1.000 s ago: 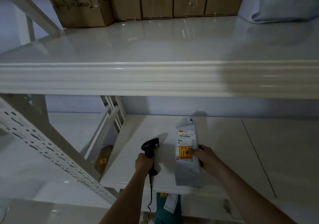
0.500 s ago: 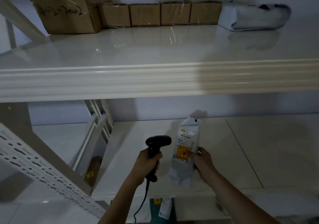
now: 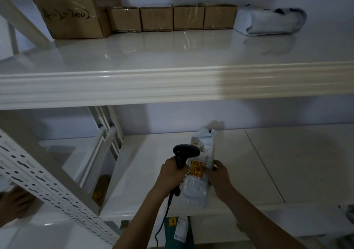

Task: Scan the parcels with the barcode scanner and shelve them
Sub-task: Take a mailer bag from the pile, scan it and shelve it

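A grey-white plastic mailer parcel with a white barcode label and an orange sticker stands tilted on the lower white shelf. My right hand grips its right edge at the sticker. My left hand is closed around the handle of the black barcode scanner, whose head sits just left of the label and overlaps the parcel's edge. The scanner's black cable hangs down along my left forearm.
The upper shelf holds a large cardboard box, several small cardboard boxes in a row and a grey mailer at the back. A perforated white upright crosses lower left. A teal parcel lies below the lower shelf.
The scanner has moved right and up, close to the parcel's label. The parcel has tipped slightly and shifted nearer the shelf's front. The camera view has tilted upward.
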The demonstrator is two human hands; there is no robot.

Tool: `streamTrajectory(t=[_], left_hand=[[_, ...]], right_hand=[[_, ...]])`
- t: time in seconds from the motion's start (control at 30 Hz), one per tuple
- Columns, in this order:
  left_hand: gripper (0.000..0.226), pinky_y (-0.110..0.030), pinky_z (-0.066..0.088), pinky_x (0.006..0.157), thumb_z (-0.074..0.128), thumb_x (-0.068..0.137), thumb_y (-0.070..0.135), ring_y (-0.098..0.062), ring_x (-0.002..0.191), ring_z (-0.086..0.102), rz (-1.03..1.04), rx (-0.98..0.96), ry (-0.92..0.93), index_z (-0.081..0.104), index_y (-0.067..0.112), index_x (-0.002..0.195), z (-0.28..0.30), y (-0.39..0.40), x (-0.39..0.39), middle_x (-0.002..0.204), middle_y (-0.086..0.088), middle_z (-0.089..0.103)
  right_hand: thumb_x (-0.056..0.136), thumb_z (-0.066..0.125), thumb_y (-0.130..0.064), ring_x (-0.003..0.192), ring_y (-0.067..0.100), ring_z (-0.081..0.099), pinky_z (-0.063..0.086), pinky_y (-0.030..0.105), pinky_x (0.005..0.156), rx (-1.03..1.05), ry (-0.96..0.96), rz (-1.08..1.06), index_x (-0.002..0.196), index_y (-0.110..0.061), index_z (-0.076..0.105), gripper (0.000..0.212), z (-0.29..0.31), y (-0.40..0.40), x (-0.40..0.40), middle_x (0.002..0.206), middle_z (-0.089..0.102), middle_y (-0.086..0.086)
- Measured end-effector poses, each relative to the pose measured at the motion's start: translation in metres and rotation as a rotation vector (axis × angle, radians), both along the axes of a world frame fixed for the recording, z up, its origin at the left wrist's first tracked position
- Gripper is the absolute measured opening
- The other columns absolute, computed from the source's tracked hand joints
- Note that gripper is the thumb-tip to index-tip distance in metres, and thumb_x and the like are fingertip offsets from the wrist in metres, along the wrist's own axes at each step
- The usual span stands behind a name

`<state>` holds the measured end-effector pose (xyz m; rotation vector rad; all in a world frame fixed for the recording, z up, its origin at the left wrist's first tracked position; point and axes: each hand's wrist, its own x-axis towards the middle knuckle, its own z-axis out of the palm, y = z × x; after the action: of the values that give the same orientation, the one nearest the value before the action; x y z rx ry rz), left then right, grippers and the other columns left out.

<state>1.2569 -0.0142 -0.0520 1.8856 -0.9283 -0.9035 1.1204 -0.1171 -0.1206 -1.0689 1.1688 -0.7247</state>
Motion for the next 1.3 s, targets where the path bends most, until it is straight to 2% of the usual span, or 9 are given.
streamTrajectory(t=[0.33, 0.5, 0.67, 0.83, 0.93, 1.1, 1.2, 1.27, 1.3], left_hand=[[0.002, -0.023, 0.052, 0.055, 0.057, 0.084, 0.013, -0.014, 0.056, 0.058, -0.027, -0.013, -0.04, 0.058, 0.013, 0.086, 0.001, -0.004, -0.003, 0.067, -0.004, 0.062], [0.032, -0.025, 0.052, 0.055, 0.062, 0.084, 0.014, -0.017, 0.063, 0.063, 0.055, -0.023, 0.051, 0.047, 0.02, 0.112, -0.019, -0.007, 0.014, 0.083, -0.009, 0.066], [0.033, -0.048, 0.057, 0.069, 0.071, 0.082, 0.007, -0.028, 0.063, 0.065, 0.257, 0.114, 0.146, 0.048, 0.005, 0.107, -0.07, -0.004, 0.059, 0.084, -0.017, 0.066], [0.028, -0.032, 0.045, 0.069, 0.075, 0.082, 0.03, -0.03, 0.085, 0.063, 0.339, 0.263, -0.07, 0.064, 0.006, 0.09, -0.107, 0.008, 0.084, 0.087, -0.013, 0.066], [0.036, -0.035, 0.048, 0.074, 0.074, 0.083, 0.033, -0.034, 0.094, 0.063, 0.37, 0.312, -0.099, 0.065, 0.004, 0.102, -0.123, 0.009, 0.09, 0.099, -0.018, 0.068], [0.037, -0.039, 0.047, 0.07, 0.072, 0.086, 0.033, -0.031, 0.074, 0.056, 0.457, 0.384, -0.141, 0.054, 0.003, 0.074, -0.131, 0.012, 0.098, 0.073, -0.014, 0.058], [0.062, -0.05, 0.042, 0.097, 0.077, 0.079, 0.03, -0.042, 0.114, 0.044, 0.63, 0.502, -0.148, 0.046, 0.0, 0.123, -0.115, 0.002, 0.08, 0.125, -0.028, 0.045], [0.074, -0.05, 0.038, 0.1, 0.078, 0.075, 0.015, -0.043, 0.121, 0.038, 0.66, 0.385, -0.298, 0.039, 0.013, 0.137, -0.089, -0.005, 0.052, 0.135, -0.026, 0.037], [0.076, -0.047, 0.041, 0.098, 0.078, 0.072, 0.01, -0.041, 0.12, 0.043, 0.509, 0.276, -0.409, 0.042, 0.017, 0.138, -0.075, -0.01, 0.037, 0.133, -0.022, 0.043]], right_hand=[[0.084, 0.074, -0.001, 0.083, 0.019, 0.067, 0.057, 0.029, 0.065, 0.016, -0.002, -0.017, 0.114, -0.01, 0.057, 0.036, -0.001, -0.002, -0.004, 0.1, 0.067, 0.006], [0.085, 0.074, -0.006, 0.09, 0.023, 0.069, 0.058, 0.033, 0.067, 0.053, -0.007, -0.019, 0.117, -0.012, 0.058, 0.036, 0.001, -0.006, -0.011, 0.106, 0.068, 0.008], [0.087, 0.074, -0.016, 0.094, 0.029, 0.07, 0.058, 0.043, 0.079, 0.123, -0.022, -0.056, 0.12, -0.007, 0.061, 0.036, 0.006, -0.012, -0.025, 0.11, 0.07, 0.012], [0.089, 0.072, -0.017, 0.092, 0.03, 0.072, 0.059, 0.037, 0.071, 0.169, -0.088, -0.069, 0.116, -0.003, 0.066, 0.031, 0.019, -0.016, -0.04, 0.106, 0.074, 0.014], [0.09, 0.069, -0.02, 0.091, 0.031, 0.073, 0.059, 0.035, 0.069, 0.201, -0.088, -0.01, 0.112, -0.003, 0.069, 0.028, 0.029, -0.019, -0.051, 0.101, 0.076, 0.013], [0.091, 0.067, -0.029, 0.087, 0.031, 0.074, 0.058, 0.033, 0.067, 0.218, -0.035, 0.043, 0.108, -0.006, 0.072, 0.029, 0.043, -0.028, -0.064, 0.095, 0.077, 0.012], [0.091, 0.068, -0.028, 0.088, 0.031, 0.074, 0.058, 0.035, 0.072, 0.221, -0.041, 0.062, 0.11, -0.005, 0.072, 0.03, 0.048, -0.037, -0.071, 0.095, 0.077, 0.012], [0.09, 0.068, -0.028, 0.085, 0.03, 0.074, 0.057, 0.033, 0.068, 0.218, -0.032, 0.081, 0.108, -0.005, 0.072, 0.029, 0.055, -0.041, -0.078, 0.093, 0.077, 0.012], [0.09, 0.069, -0.029, 0.083, 0.03, 0.074, 0.057, 0.032, 0.066, 0.219, -0.02, 0.092, 0.107, -0.005, 0.073, 0.03, 0.059, -0.044, -0.081, 0.092, 0.077, 0.013]])
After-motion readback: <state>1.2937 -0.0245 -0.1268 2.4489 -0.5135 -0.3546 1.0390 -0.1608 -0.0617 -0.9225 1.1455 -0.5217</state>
